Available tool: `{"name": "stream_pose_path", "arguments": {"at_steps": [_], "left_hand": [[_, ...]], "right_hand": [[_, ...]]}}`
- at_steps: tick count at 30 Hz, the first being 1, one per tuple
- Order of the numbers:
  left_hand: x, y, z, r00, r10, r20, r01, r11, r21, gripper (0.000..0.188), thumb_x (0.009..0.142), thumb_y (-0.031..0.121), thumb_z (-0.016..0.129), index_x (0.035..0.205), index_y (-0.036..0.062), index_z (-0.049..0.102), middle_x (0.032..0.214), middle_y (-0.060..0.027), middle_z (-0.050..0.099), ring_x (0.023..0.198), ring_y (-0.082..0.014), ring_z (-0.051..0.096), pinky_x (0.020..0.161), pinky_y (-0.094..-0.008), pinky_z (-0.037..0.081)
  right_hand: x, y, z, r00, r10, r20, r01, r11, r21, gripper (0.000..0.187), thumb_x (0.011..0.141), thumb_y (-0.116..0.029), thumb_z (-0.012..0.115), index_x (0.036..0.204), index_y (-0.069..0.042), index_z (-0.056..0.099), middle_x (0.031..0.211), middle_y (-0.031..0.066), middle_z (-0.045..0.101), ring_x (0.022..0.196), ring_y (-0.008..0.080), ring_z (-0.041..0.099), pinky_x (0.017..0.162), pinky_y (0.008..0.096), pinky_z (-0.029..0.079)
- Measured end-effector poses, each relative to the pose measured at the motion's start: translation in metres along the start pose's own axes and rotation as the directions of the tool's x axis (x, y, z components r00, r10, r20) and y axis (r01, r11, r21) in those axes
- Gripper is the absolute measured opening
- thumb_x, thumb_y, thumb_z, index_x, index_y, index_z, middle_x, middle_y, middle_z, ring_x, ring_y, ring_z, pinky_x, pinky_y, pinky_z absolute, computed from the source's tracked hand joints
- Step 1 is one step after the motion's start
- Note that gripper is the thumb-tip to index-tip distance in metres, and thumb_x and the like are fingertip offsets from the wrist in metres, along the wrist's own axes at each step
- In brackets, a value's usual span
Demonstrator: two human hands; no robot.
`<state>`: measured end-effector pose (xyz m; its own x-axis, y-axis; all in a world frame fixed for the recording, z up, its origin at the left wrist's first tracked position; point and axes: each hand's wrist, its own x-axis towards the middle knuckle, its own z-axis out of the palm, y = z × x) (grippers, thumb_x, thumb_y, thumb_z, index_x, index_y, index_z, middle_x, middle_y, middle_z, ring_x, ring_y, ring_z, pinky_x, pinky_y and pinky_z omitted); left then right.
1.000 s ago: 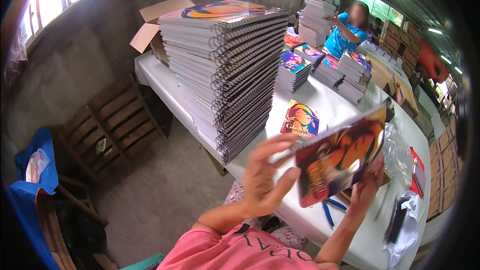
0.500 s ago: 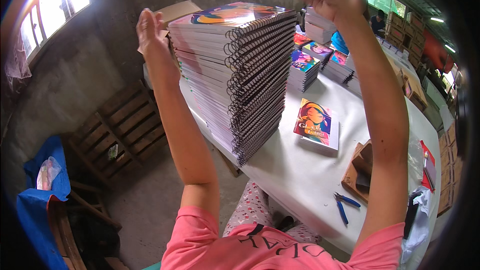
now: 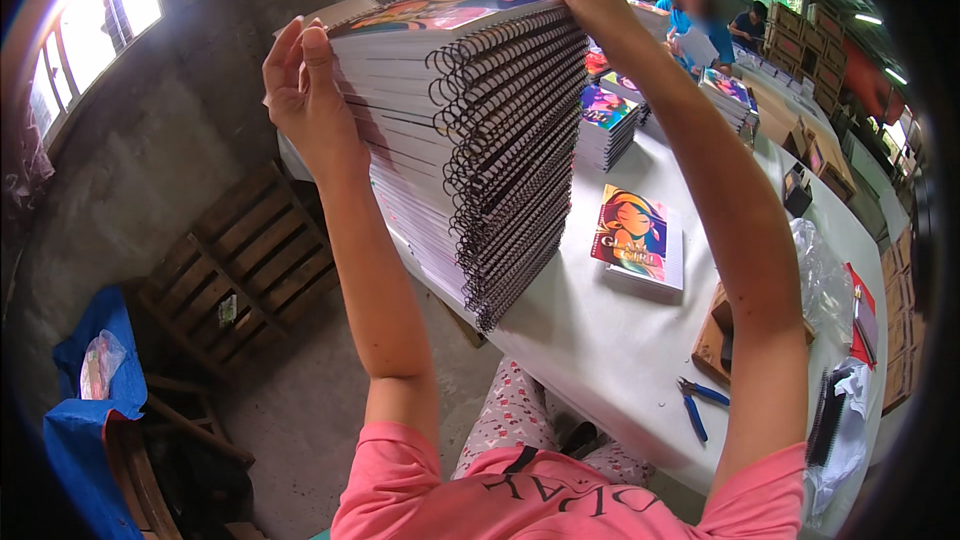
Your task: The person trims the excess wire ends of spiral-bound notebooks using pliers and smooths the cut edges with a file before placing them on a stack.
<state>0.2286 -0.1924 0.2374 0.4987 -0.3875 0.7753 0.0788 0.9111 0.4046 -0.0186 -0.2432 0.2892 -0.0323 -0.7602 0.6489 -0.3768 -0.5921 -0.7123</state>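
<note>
A tall stack of spiral-bound notebooks [image 3: 400,140] rises in front of me at the edge of the white-covered table. Black wire coils line its right side, and the top cover is brightly coloured. At the upper left edge my left hand [image 3: 308,90] grips the top notebooks, thumb up and fingers bent. My right hand [image 3: 585,0] is at the far right top corner with its fingers bent over the coil edge; part of its grip is hidden. Right of the stack lies a small pile of notebooks [image 3: 635,230] with a colourful illustrated cover.
Blue-handled cutters [image 3: 693,410] and a wooden box [image 3: 712,340] lie on the white table [image 3: 570,360]. More notebook stacks [image 3: 608,125] stand farther back. Two people in blue work beyond. A wooden pallet [image 3: 240,260] leans at the left wall. Clear plastic [image 3: 822,265] lies at right.
My right hand has come down and left onto the top corner of the stack. My left hand has closed at the opposite edge. A co-worker's body has come into view behind.
</note>
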Motion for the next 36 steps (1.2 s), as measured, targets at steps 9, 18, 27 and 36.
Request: {"name": "stream_pose_path", "arguments": {"at_steps": [9,18,27,36], "left_hand": [[-0.048,0.050,0.003,0.945,0.259,-0.199,-0.218,0.954,0.207,0.035,0.091,0.028,0.053,0.114,0.0013,0.048,0.122,-0.0138,0.049,0.117,-0.0220,0.043,0.099,-0.0410,0.034],[-0.332,-0.060,0.070,0.617,-0.404,0.676,0.166,0.906,0.390,0.073,0.078,0.032,0.069,0.126,-0.0109,0.035,0.119,-0.0303,0.046,0.115,-0.0409,0.044,0.097,-0.0423,0.037],[-0.372,-0.149,0.098,0.272,-0.862,0.428,0.065,0.460,0.885,0.077,0.078,0.056,0.057,0.131,0.0022,0.040,0.132,-0.0199,0.042,0.120,-0.0345,0.041,0.093,-0.0479,0.037],[-0.372,-0.154,0.086,0.435,-0.813,0.386,0.284,0.531,0.798,0.067,0.086,0.052,0.050,0.127,-0.0008,0.047,0.138,-0.0253,0.032,0.121,-0.0375,0.038,0.098,-0.0450,0.034]], "right_hand": [[-0.020,0.042,-0.024,0.975,-0.179,-0.128,0.170,0.982,-0.079,0.049,0.094,-0.037,0.042,0.130,-0.003,0.043,0.127,0.0136,0.049,0.119,0.0234,0.044,0.100,0.0351,0.031],[-0.261,0.299,-0.157,0.447,0.789,-0.422,-0.893,0.422,-0.157,0.053,0.081,-0.035,0.061,0.112,0.007,0.054,0.104,0.0235,0.061,0.097,0.0309,0.060,0.083,0.0387,0.045],[-0.291,0.294,-0.121,0.491,0.705,-0.512,-0.863,0.473,-0.177,0.026,0.067,-0.015,0.078,0.079,0.003,0.064,0.073,0.0088,0.066,0.060,0.0156,0.061,0.058,0.0292,0.049],[-0.301,0.252,-0.150,0.627,0.673,-0.391,-0.570,0.739,0.359,0.019,0.075,0.002,0.069,0.090,0.005,0.059,0.078,0.0107,0.065,0.062,0.0126,0.061,0.056,0.0241,0.050]]}}
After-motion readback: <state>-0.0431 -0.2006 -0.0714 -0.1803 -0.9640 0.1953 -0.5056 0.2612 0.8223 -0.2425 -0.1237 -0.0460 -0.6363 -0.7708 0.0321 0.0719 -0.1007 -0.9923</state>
